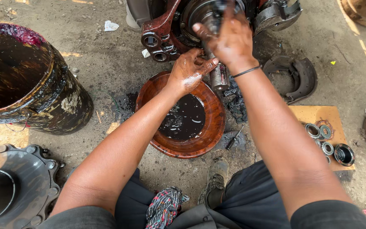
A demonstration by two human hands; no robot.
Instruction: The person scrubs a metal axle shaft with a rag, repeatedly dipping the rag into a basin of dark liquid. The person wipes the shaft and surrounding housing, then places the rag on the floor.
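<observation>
Your right hand (232, 40) is clamped around the axle spindle (217, 73) at top centre; your greasy left hand (188, 72) pinches its lower, threaded end. Just below sits a brown oil pan (210, 127); a drum (60, 99) stands upper left.

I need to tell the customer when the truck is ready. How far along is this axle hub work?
Done: the hub is off and lies on the ground, and the bearings and rings sit on cardboard. In hand: both greasy hands, left hand and right hand, are on the bare spindle above the oily basin. Left: nothing is refitted yet; hub, bearings and brake shoes lie apart.
</observation>
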